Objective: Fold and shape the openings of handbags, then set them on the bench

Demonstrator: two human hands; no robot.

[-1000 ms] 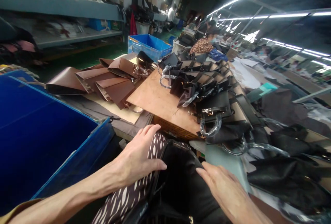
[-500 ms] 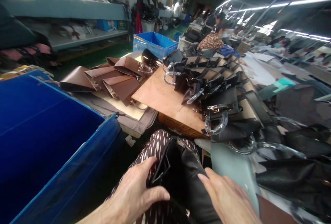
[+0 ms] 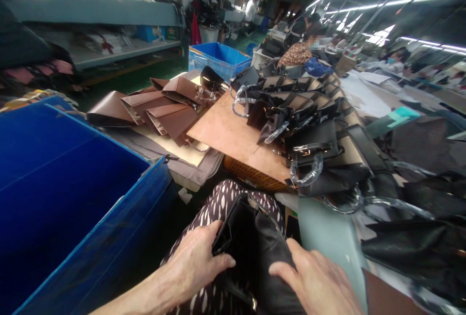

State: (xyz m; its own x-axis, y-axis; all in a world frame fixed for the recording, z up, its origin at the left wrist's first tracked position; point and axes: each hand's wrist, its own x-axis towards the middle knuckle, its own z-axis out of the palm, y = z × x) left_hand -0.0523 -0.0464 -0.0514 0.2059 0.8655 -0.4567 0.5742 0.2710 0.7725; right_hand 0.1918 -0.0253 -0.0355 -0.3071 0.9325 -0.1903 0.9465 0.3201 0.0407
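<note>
A black bag [image 3: 255,237] lies on my lap over patterned trousers [image 3: 222,203], its dark opening facing up and a small gold-coloured metal fitting near its lower edge. My left hand [image 3: 198,256] grips the bag's left edge, thumb over the rim and fingers outside. On the opposite side, my right hand [image 3: 313,271] holds the right edge, with the thumb at the opening and the fingers partly hidden behind the material.
A large blue bin [image 3: 73,184] stands at the left. Ahead, brown bags [image 3: 174,106] and black bags [image 3: 313,140] with wrapped handles lie around a tan board [image 3: 233,135]. Another blue bin [image 3: 218,60] stands beyond. A person in patterned clothing [image 3: 293,55] sits farther back.
My right thumb has moved left over the bag's opening, and my left hand has shifted slightly at its edge. The bag's opening looks wider.
</note>
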